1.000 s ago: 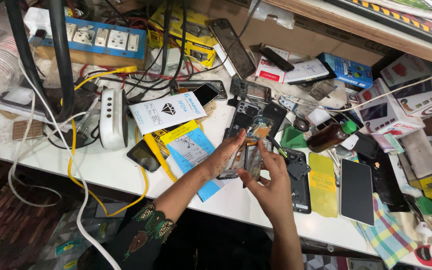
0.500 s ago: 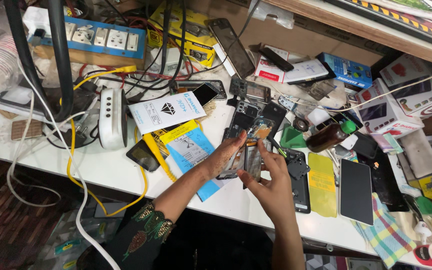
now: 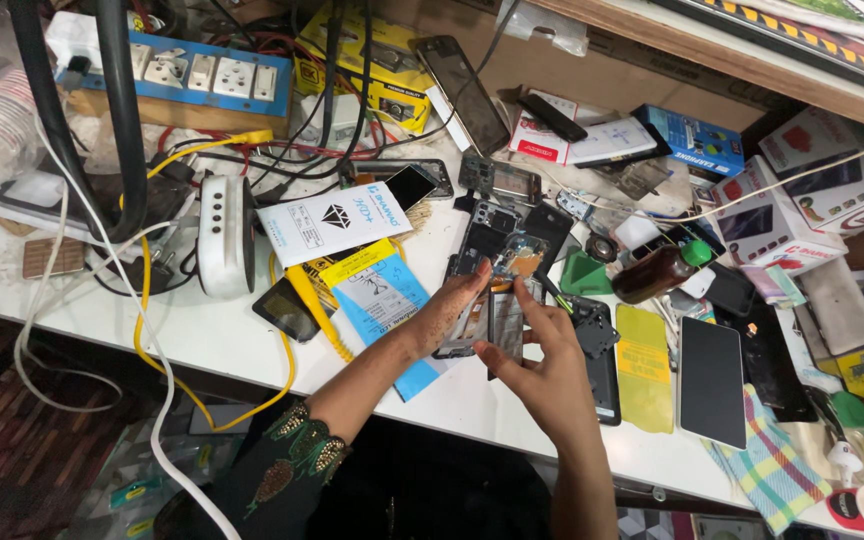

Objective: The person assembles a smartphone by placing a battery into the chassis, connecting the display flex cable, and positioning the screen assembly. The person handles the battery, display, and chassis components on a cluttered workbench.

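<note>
Opened phone (image 3: 497,280) with its back off sits on the white bench (image 3: 202,335), about mid-table, insides showing. Left hand (image 3: 447,315) pins its left edge, fingers pressed down on the frame. Right hand (image 3: 537,365) has thumb and forefinger pinched over the lower part, maybe on a tiny part or tool, can't tell which. I'd guess this thing is light and stiff but really fragile inside, so hold it by the outer frame edges, not the board. Around it: a blue and yellow packet (image 3: 382,290) just left, a yellow film sheet (image 3: 644,365) and white phone (image 3: 712,380) to the right, a brown bottle (image 3: 657,272) behind
</note>
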